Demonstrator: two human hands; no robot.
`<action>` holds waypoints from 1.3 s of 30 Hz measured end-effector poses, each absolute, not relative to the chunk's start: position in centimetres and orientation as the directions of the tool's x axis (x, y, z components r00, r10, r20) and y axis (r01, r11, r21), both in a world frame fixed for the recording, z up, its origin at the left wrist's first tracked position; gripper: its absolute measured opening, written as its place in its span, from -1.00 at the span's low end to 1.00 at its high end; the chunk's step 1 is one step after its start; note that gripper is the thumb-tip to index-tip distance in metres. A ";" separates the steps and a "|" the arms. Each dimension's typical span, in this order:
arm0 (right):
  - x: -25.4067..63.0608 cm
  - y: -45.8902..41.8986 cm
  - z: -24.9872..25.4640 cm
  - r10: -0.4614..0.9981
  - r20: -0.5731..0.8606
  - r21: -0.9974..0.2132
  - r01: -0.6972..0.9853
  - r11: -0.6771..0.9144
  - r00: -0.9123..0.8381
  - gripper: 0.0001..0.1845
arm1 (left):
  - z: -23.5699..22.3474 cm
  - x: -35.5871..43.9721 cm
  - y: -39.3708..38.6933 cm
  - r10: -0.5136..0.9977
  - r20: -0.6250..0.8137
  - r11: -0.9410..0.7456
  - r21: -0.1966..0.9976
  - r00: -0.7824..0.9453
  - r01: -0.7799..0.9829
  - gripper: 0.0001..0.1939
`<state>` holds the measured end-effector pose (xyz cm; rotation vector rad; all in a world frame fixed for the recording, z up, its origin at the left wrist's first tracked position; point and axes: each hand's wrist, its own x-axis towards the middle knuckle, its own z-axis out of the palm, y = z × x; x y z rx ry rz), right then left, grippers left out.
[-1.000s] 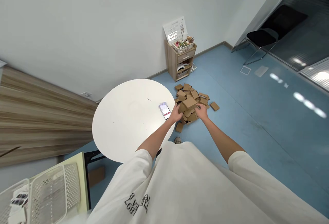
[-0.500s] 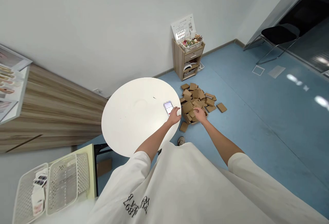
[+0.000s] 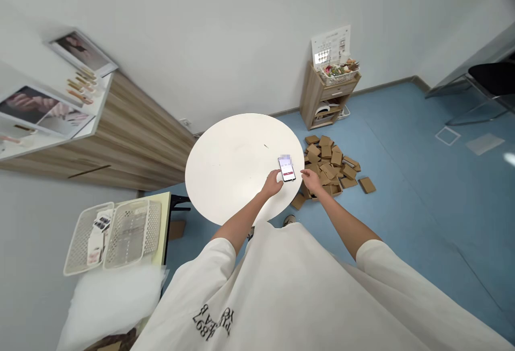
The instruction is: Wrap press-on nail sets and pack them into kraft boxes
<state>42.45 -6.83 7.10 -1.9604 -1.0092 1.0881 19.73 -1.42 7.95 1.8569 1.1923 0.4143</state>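
Note:
A smartphone with a lit screen lies on the round white table, close to its right edge. My left hand is just left of the phone, thumb and fingers apart, with nothing visible in it. Past the phone's right side, at the table's rim, is my right hand. Its fingers stretch toward the phone and hold nothing that I can see. Behind and below that hand, small brown cardboard boxes are heaped on the floor.
Beyond the heap stands a small wooden cabinet with a basket of decorations on top. To the left are a wood-grain counter and white plastic baskets on a side table. A black chair stands far right.
My view has turned left. My left hand has drawn back off the phone to its left side, uncovering the screen. My right hand is nearer the phone.

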 end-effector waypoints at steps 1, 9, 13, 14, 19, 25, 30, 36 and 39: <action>41.6 -6.5 7.2 0.865 -0.369 -0.824 0.311 -0.474 0.339 -0.63 | 8.1 18.6 -1.5 0.866 -0.176 -0.144 0.809 0.468 0.570 -0.38; 32.0 -4.4 7.6 0.924 -0.320 -0.831 0.406 -0.380 0.210 -0.64 | 8.9 8.3 -2.8 0.924 -0.192 -0.023 0.836 0.332 0.548 -0.38; 25.2 -4.4 8.0 0.939 -0.306 -0.832 0.436 -0.344 0.158 -0.64 | 8.9 1.6 -4.0 0.943 -0.183 0.007 0.845 0.277 0.534 -0.39; 23.3 -4.5 8.1 0.940 -0.309 -0.829 0.443 -0.341 0.144 -0.64 | 8.8 -0.2 -4.4 0.947 -0.182 0.014 0.847 0.265 0.532 -0.40; 14.5 -5.6 8.3 0.938 -0.342 -0.813 0.482 -0.325 0.056 -0.65 | 7.9 -9.1 -6.3 0.962 -0.181 0.049 0.854 0.207 0.519 -0.42; 5.8 -6.0 8.7 0.933 -0.354 -0.821 0.498 -0.278 -0.063 -0.66 | 7.4 -17.3 -8.2 0.973 -0.207 0.127 0.853 0.105 0.506 -0.44; 0.7 -4.4 10.3 0.923 -0.345 -0.819 0.535 -0.206 -0.173 -0.69 | 8.8 -21.6 -9.2 0.984 -0.177 0.162 0.859 -0.015 0.486 -0.45; -3.5 -2.6 11.1 0.891 -0.305 -0.842 0.532 -0.087 -0.337 -0.70 | 10.8 -25.2 -11.4 0.964 -0.181 0.254 0.850 -0.196 0.463 -0.48; -5.0 -2.7 10.7 0.860 -0.297 -0.853 0.521 -0.042 -0.416 -0.71 | 10.9 -25.8 -13.1 0.943 -0.194 0.302 0.837 -0.269 0.456 -0.52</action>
